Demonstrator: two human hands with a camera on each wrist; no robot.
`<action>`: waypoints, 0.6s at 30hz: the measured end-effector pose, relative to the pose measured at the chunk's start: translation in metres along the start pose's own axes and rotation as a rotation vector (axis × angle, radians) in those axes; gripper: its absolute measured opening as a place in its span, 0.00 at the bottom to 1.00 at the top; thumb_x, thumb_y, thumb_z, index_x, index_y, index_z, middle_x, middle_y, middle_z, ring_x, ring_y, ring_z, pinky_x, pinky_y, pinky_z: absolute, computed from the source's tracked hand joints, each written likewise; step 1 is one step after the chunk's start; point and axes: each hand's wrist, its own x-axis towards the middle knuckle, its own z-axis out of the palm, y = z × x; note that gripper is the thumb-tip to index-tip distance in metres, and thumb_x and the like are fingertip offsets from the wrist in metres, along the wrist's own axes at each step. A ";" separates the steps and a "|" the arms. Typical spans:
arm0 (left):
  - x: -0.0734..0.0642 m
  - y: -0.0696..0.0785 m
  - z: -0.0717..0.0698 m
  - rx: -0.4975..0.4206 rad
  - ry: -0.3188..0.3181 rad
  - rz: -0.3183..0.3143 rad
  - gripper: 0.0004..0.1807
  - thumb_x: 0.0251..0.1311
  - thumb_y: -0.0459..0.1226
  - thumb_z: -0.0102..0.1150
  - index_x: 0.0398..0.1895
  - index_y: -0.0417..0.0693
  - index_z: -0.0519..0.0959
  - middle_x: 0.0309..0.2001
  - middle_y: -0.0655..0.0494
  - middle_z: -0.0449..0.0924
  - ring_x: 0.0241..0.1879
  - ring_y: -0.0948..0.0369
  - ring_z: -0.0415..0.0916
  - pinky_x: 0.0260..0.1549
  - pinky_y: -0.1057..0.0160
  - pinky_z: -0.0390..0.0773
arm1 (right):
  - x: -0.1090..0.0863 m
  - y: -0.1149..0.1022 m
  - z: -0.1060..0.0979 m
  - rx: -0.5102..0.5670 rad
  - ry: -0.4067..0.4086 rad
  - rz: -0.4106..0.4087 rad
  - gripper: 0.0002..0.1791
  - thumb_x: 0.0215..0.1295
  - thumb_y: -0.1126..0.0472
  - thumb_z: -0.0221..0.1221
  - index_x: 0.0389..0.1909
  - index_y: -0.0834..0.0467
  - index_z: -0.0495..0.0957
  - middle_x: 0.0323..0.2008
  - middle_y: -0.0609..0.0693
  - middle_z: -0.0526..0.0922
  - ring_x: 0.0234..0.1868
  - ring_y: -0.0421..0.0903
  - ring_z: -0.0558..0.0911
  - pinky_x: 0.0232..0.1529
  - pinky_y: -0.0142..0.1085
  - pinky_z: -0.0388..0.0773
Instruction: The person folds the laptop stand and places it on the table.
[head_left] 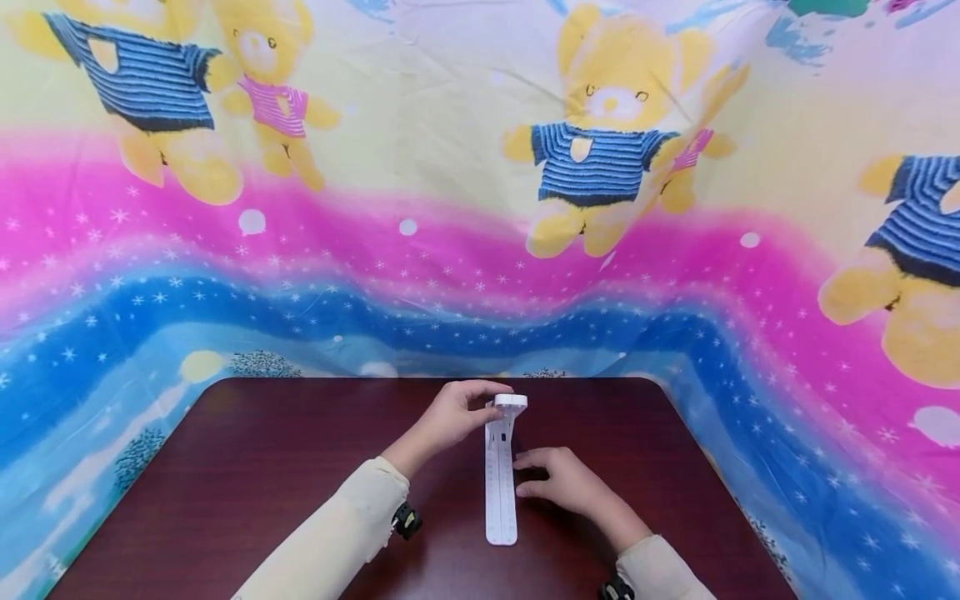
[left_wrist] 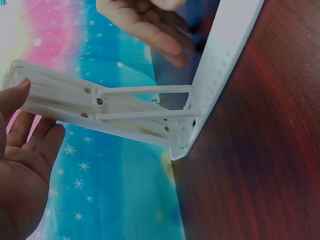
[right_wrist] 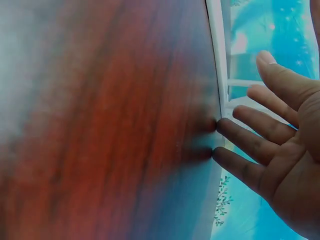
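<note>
A white folding plastic stand [head_left: 501, 508] is on the table, its long flat base running toward me. From the base's far end rises a hinged arm [left_wrist: 60, 97], propped by a two-bar strut [left_wrist: 145, 116]. With thumb on one side and fingers on the other, my left hand [head_left: 450, 415] pinches the raised arm near its top. My right hand [head_left: 562, 483] is to the right of the base, its fingers spread and holding nothing. In the right wrist view, two fingertips [right_wrist: 220, 125] meet the tabletop near the base's edge.
The dark red-brown wooden table [head_left: 300, 483] has rounded far corners. Behind it and along both sides hangs a patterned cloth [head_left: 420, 275] with bears and snowflakes. Black wrist devices [head_left: 407, 520] sit at both sleeves.
</note>
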 end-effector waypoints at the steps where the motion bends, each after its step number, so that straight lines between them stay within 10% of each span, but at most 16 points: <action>1: 0.000 -0.002 0.000 0.006 0.012 -0.002 0.20 0.64 0.36 0.69 0.58 0.62 0.84 0.61 0.61 0.82 0.57 0.58 0.81 0.54 0.56 0.83 | 0.002 0.000 -0.001 0.009 0.011 0.005 0.19 0.64 0.55 0.71 0.54 0.57 0.86 0.57 0.53 0.85 0.61 0.53 0.82 0.59 0.53 0.80; 18: -0.006 -0.064 0.010 0.157 0.117 -0.144 0.12 0.61 0.37 0.73 0.47 0.48 0.88 0.57 0.52 0.83 0.57 0.52 0.81 0.56 0.51 0.82 | 0.036 0.020 0.005 0.049 0.221 0.086 0.15 0.61 0.60 0.72 0.49 0.55 0.88 0.62 0.55 0.82 0.66 0.56 0.78 0.64 0.55 0.76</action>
